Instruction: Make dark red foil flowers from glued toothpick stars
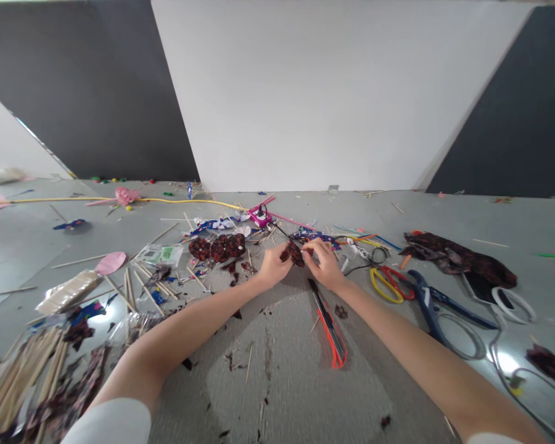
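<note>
Both of my hands meet over the middle of the grey floor. My left hand [276, 265] is closed on a small piece of dark red patterned fabric [296, 254]. The fingers of my right hand [322, 260] pinch the other side of the same piece. Just below my right hand lies an orange and black utility knife [327, 327]. To the left of my hands, dark red fabric bundles [219, 248] rest on the floor among small scraps. Behind them stands a magenta power socket [259, 216] with a black plug in it.
On the right are yellow and red handled scissors [388, 283], blue pliers [432, 299] and a crumpled dark cloth [462, 259]. Wooden sticks [32, 370] pile up at lower left, near a clear-wrapped packet [69, 291]. A yellow cord [180, 200] runs along the back, before a white panel [324, 92].
</note>
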`<action>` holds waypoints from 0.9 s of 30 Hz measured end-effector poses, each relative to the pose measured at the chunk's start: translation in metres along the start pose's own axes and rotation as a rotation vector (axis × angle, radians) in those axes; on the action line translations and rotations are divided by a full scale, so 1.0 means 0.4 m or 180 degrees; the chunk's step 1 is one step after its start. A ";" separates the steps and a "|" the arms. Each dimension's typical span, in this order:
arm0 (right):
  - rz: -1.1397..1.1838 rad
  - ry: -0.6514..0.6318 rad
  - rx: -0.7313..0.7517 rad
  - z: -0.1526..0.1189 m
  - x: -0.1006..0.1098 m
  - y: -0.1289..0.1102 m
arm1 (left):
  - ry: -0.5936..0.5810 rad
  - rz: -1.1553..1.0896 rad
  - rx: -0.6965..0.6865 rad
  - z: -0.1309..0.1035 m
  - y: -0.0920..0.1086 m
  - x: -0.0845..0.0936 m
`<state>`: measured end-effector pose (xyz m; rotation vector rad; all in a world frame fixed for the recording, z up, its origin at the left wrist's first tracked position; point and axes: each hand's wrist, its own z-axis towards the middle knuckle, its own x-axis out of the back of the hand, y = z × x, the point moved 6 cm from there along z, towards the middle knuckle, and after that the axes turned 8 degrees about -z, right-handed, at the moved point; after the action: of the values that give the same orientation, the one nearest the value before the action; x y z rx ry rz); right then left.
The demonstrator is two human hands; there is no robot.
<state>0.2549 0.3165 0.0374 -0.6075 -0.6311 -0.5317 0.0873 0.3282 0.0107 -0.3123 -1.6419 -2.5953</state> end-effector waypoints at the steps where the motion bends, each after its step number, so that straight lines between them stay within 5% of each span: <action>1: 0.0001 0.0011 0.0003 0.000 0.000 0.001 | -0.0001 -0.0004 -0.0006 0.000 0.000 0.000; 27: 0.0002 0.0001 -0.0033 -0.001 -0.002 0.009 | -0.0012 0.0084 -0.0085 0.001 0.006 -0.003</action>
<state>0.2568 0.3190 0.0356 -0.6174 -0.6283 -0.5349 0.0888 0.3273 0.0126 -0.3381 -1.5945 -2.6011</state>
